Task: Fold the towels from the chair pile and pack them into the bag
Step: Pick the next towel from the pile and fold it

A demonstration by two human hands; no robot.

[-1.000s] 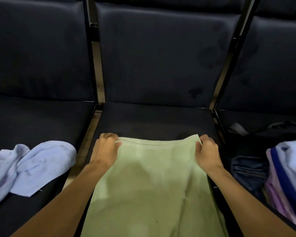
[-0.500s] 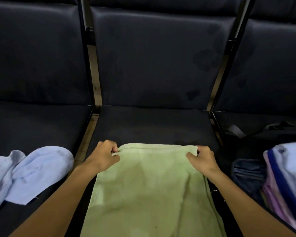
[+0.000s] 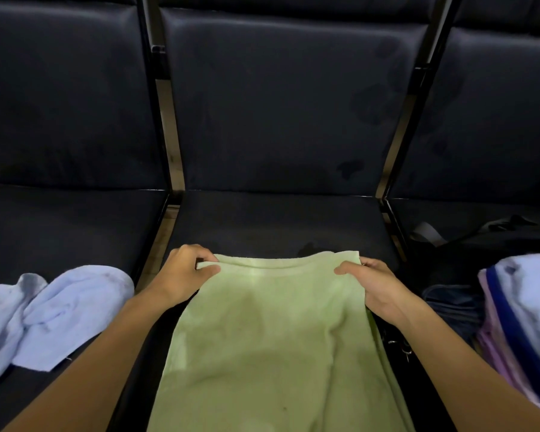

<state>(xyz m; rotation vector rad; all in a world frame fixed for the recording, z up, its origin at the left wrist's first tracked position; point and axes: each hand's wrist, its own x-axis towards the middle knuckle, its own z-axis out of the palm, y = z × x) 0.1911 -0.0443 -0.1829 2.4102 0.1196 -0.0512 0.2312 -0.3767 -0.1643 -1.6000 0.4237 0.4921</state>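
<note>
- Two hands on one towel; everything below is placed relative to the green towel (image 3: 278, 332), which lies spread over the front of the middle seat (image 3: 275, 222) and runs off the bottom of my view.
- Far left of the green towel, on the neighbouring seat: a crumpled pale blue towel (image 3: 53, 313), unfolded, touched by nothing.
- At the green towel's far left corner: my left hand (image 3: 181, 275), fingers curled, thumb on top, pinching the hem.
- Green towel itself: soft terry by the look of it, limp, light. It sags and ripples between the two grips, so I judge it will not hold a shape unless kept taut. Hemmed corners are the firmest place to take it; a mid-edge grip would let the ends droop.
- At the green towel's far right corner: my right hand (image 3: 378, 285), thumb over the cloth, fingers tucked beneath, gripping that corner.
- Right of the green towel, on the next seat: a dark bag (image 3: 480, 244), its mouth hard to make out in shadow, with dark folded cloth (image 3: 452, 304) inside or against it; I cannot tell which.
- Furthest right of the green towel: a stack of folded towels (image 3: 524, 325), white, blue and lilac layers.
- Judgement: fold under way, packing not yet begun for this piece.
</note>
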